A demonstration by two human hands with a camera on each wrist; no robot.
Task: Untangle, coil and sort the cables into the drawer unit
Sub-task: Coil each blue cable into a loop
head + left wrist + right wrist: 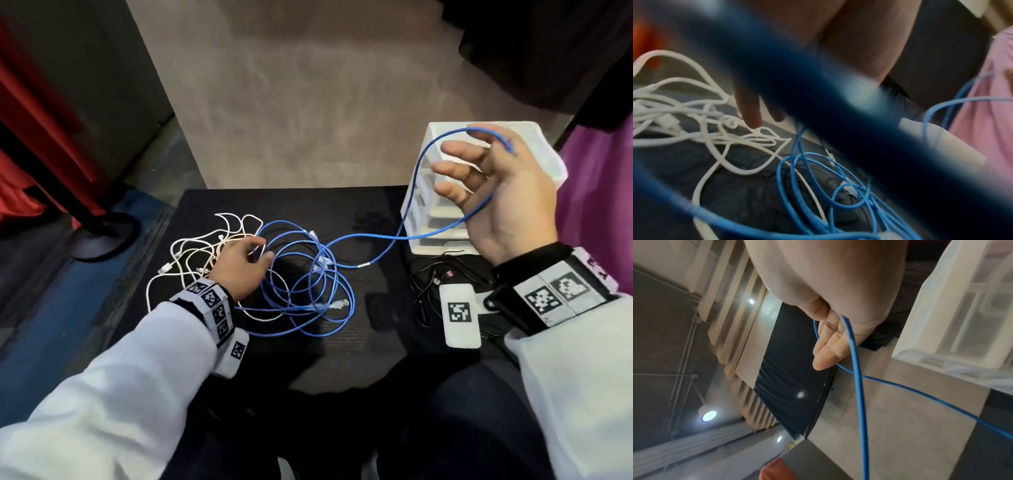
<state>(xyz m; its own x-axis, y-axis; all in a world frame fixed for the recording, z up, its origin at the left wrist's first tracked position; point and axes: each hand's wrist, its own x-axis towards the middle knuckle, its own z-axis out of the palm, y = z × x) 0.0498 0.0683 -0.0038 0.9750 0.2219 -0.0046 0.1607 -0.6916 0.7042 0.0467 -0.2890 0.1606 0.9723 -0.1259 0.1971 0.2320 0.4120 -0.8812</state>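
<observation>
A tangle of blue cable (301,284) lies in loops in the middle of the black table (342,205), with a tangle of white cables (191,253) to its left. My left hand (243,263) rests on the spot where the two piles meet. Its fingers (750,113) reach down and touch the white cables (694,123) beside the blue loops (818,178). My right hand (493,185) is raised in front of the white drawer unit (428,192), fingers spread. A strand of the blue cable (857,369) runs from the pile, is hooked at the thumb and loops round the palm.
Thin black cables (431,284) lie on the table in front of the drawer unit (962,321). A round stand base (102,236) and red curtain stand on the floor at the left. Purple fabric (599,205) hangs at the right edge.
</observation>
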